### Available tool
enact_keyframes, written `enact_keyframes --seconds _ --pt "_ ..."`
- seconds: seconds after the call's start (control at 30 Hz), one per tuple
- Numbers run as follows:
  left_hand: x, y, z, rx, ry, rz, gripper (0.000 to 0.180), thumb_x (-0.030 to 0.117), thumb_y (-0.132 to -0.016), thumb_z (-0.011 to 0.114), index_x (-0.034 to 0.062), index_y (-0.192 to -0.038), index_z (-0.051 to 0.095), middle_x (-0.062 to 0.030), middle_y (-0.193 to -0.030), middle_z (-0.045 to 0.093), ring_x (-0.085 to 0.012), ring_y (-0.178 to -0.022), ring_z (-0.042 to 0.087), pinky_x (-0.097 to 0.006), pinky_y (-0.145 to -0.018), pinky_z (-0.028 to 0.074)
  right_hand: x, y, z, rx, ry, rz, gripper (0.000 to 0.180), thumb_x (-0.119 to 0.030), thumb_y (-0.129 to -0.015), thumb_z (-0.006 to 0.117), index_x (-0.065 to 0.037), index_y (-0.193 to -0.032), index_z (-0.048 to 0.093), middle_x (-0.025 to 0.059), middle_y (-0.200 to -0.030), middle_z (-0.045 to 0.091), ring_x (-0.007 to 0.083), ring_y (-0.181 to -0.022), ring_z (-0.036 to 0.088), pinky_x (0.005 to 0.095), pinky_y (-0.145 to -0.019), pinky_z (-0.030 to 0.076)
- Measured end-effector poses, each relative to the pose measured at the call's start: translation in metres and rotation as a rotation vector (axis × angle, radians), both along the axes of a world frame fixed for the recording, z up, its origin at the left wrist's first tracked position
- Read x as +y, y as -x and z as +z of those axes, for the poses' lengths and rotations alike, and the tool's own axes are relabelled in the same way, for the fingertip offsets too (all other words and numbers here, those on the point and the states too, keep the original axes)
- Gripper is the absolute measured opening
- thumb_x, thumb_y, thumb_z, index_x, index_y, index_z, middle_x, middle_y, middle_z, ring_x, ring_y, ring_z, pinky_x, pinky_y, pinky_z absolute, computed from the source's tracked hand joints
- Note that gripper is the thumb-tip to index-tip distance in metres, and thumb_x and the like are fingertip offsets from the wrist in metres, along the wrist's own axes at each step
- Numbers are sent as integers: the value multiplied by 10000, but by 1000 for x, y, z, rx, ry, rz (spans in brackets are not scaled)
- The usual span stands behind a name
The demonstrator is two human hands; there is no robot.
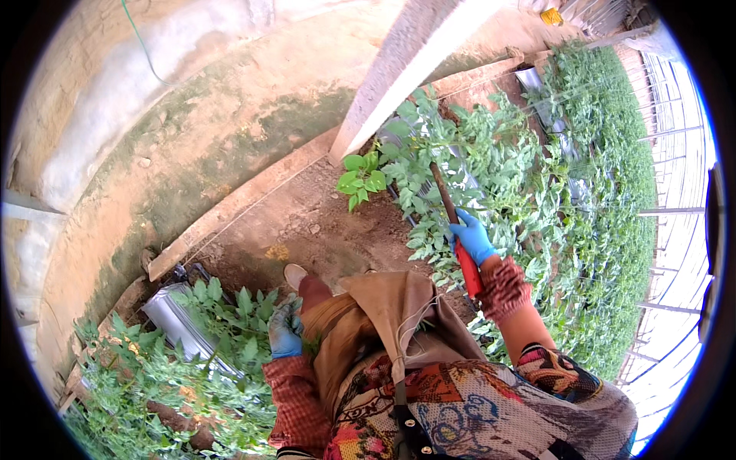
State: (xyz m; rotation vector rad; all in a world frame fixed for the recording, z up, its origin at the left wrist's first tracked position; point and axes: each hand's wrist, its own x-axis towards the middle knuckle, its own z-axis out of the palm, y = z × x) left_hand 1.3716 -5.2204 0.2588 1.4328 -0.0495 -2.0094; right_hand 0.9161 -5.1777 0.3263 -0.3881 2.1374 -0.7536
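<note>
My right hand [473, 236], in a blue glove, is closed around a long tool with a red handle [466, 270] and a dark brown shaft [443, 192]. The shaft points away from me into the leafy green plants [491, 153], and leaves hide its far tip. My left hand [285, 328], in a soiled blue glove, hangs low beside a brown cloth bag [383, 307] worn at my waist. Its fingers are smeared and partly lost against the cloth, so their grip cannot be made out.
A pale concrete post [383, 84] slants up from a low kerb [230, 215] along an earthen wall [230, 130]. Bare soil [307, 222] lies ahead of my shoe [294, 274]. Silver plastic film [180, 318] edges the plant row at left; dense rows stretch right.
</note>
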Motion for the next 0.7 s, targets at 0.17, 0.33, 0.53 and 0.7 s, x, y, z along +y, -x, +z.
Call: enact_keyframes --seconds 0.17,0.33,0.53,0.7 --pt "-63 -66 10 -35 18 11 276 168 -862 494 49 -1085 604 -60 -987 643 -57 -490 358 -193 -434 265 -72 4 -23 155 -114 58 552 -96 -761 616 -35 -1288 464 108 -699 618 177 -491 590 311 -463 494" --pt "-112 -120 11 -57 -10 28 290 183 -870 479 57 -1101 602 -37 -1038 644 -58 -525 375 -191 -465 283 -94 -29 -10 191 -139 80 529 -112 -752 622 -25 -1258 494 108 -719 632 161 -507 600 297 -476 498" --pt "-171 -118 7 -86 -44 -41 280 192 -878 484 69 -1101 600 -46 -1037 644 -59 -536 413 -185 -470 301 -103 -50 2 279 -173 141 516 -133 -756 614 -43 -1252 503 127 -799 643 157 -522 605 302 -525 508" --pt "-240 -73 21 -51 -38 -105 280 188 -874 505 69 -1112 592 -84 -1018 642 -60 -503 358 -191 -438 271 -132 -30 5 191 -176 61 501 -152 -761 605 -73 -1246 512 137 -791 647 178 -560 627 309 -558 513"
